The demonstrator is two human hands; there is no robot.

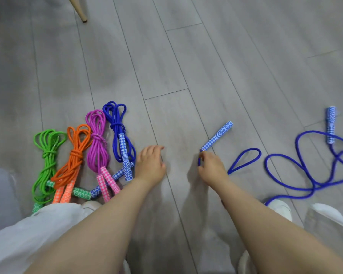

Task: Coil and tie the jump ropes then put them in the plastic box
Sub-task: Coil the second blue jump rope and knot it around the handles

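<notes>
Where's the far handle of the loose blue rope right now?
In the head view, the far handle lies on the floor at the right edge, beyond the loose blue rope, well away from the right hand.

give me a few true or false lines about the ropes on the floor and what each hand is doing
1. Four coiled, tied ropes lie side by side: green, orange, pink and blue. True.
2. The loose blue rope is already coiled and tied. False: it sprawls in open loops across the floor.
3. The right hand pinches the loose rope where it meets the near handle. True.
4. The left hand grips the pink rope. False: it holds nothing, fingers relaxed, beside the coiled blue rope.
5. Both handles of the loose rope lie together. False: the far handle lies well apart.
</notes>
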